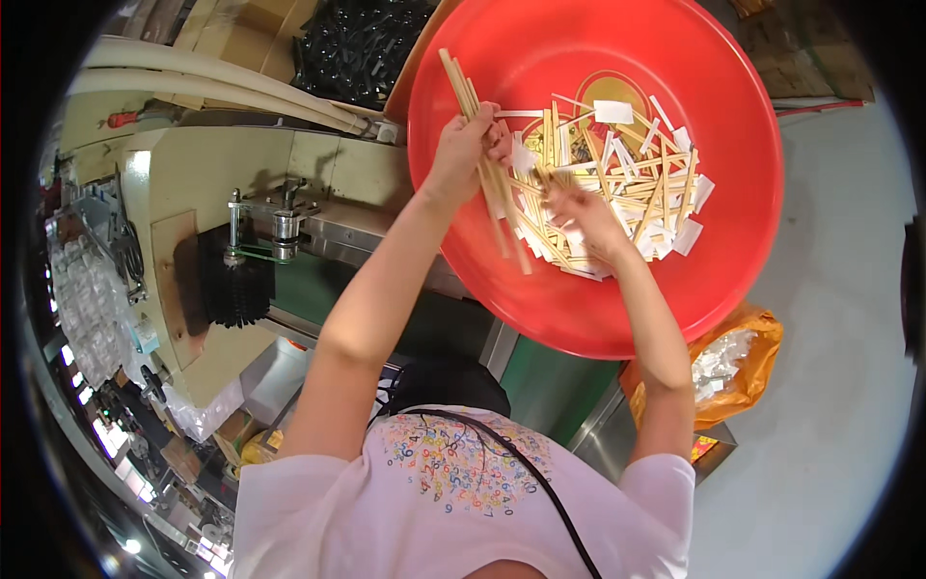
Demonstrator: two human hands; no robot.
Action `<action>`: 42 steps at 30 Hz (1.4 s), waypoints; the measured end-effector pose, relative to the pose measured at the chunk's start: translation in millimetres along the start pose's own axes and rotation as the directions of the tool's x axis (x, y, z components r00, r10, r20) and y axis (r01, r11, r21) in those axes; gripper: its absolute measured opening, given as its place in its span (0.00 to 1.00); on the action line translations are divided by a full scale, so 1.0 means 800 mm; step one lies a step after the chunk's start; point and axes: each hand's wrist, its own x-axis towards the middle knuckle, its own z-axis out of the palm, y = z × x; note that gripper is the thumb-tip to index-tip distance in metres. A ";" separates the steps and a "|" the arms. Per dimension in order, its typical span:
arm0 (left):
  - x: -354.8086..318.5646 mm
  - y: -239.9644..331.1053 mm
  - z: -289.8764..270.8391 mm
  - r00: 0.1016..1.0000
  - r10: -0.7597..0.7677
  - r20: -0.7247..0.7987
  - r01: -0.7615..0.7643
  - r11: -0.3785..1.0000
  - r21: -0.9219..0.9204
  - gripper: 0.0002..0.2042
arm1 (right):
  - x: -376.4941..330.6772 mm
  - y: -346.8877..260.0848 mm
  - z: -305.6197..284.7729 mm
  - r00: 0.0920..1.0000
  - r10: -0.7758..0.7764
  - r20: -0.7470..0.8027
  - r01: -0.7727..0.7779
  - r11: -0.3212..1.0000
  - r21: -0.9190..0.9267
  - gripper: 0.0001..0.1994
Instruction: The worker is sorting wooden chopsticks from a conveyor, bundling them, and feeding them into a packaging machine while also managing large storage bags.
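A large red plastic basin [733,106] holds a heap of loose bamboo chopsticks [641,188] mixed with white paper slips [613,111]. My left hand [465,147] is shut on a bundle of chopsticks [461,85] that sticks up and out over the basin's left side. My right hand [590,217] rests in the heap near the basin's middle, its fingers closed around a few sticks there.
A beige machine [193,183] with a black brush roller [234,289] and a metal post stands at the left. An orange bag of white scraps [728,362] lies below the basin. A black bag [357,43] sits at the top, pale floor to the right.
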 end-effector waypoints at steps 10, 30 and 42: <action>0.012 -0.103 0.010 0.956 -0.272 0.111 0.223 0.917 0.330 0.15 | 0.164 -0.028 0.000 0.777 -0.298 -0.554 -0.314 0.579 -0.752 0.19; -0.059 0.041 0.116 0.893 -0.155 0.423 0.058 0.971 0.233 0.15 | -0.121 -0.194 -0.074 0.972 -0.235 -0.018 0.234 0.949 0.213 0.10; -0.085 0.036 0.078 0.915 -0.183 0.360 0.060 0.943 0.327 0.15 | -0.087 -0.176 -0.058 0.957 -0.285 -0.052 0.282 0.957 -0.066 0.15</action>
